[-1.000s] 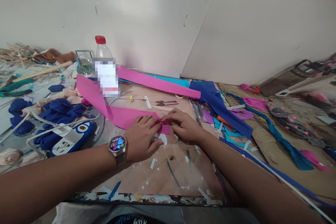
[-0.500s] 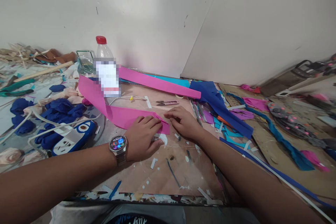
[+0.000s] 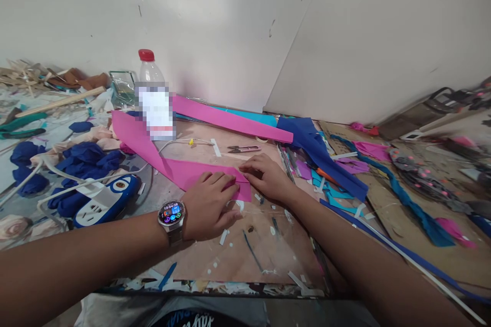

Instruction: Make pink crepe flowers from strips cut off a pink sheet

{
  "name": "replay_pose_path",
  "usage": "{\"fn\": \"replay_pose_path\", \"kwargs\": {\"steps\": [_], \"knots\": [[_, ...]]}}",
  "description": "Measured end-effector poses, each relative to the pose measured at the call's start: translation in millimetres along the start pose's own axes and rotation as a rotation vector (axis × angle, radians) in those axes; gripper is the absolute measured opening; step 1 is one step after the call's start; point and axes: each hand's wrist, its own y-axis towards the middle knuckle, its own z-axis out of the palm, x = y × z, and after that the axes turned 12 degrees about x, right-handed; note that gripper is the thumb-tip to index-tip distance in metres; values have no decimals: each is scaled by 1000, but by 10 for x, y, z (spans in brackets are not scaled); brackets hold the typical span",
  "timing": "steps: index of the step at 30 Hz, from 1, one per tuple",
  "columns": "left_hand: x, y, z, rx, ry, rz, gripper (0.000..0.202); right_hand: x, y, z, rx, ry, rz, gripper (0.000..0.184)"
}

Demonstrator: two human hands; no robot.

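A long pink strip (image 3: pixel 186 172), of cloth or paper, curves across the work surface. Its near end lies under my hands, with a narrow fold along the far edge. My left hand (image 3: pixel 210 202), a watch (image 3: pixel 171 214) on its wrist, rests flat on the strip with fingers stretched out. At the folded corner, my right hand (image 3: pixel 264 176) has thumb and fingertips closed on the pink edge. The exact grip is partly hidden. Just beyond the hands lie small thread snips (image 3: pixel 244 149).
A red-capped bottle (image 3: pixel 149 69) stands behind a blurred lit screen (image 3: pixel 159 112). A blue-white power strip (image 3: pixel 109 199) with cables and crumpled blue pieces (image 3: pixel 82 158) are at left. Another pink strip (image 3: pixel 233 122) and a dark blue strip (image 3: pixel 326 156) lie behind and right.
The pink strip's near end has shifted slightly toward me and to the right, and its edge fold lies flatter. My left hand has slid a little with it; the right stays at the corner.
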Motion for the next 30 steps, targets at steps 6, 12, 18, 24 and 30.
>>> {"fn": "replay_pose_path", "kwargs": {"steps": [6, 12, 18, 24, 30], "knots": [[21, 4, 15, -5, -8, 7, 55, -13, -2, 4, 11, -16, -4, 14], [15, 3, 23, -12, 14, -5, 57, -7, -7, 6, -2, -7, -10, 13], [17, 5, 17, 0, 10, -4, 54, 10, -9, -1, 2, -1, -10, 12], [30, 9, 31, 13, 13, -3, 53, 33, -14, -10, 22, 2, -11, 11], [31, 7, 38, 12, 16, -16, 54, 74, -11, -32, 44, -4, -10, 5]]}}
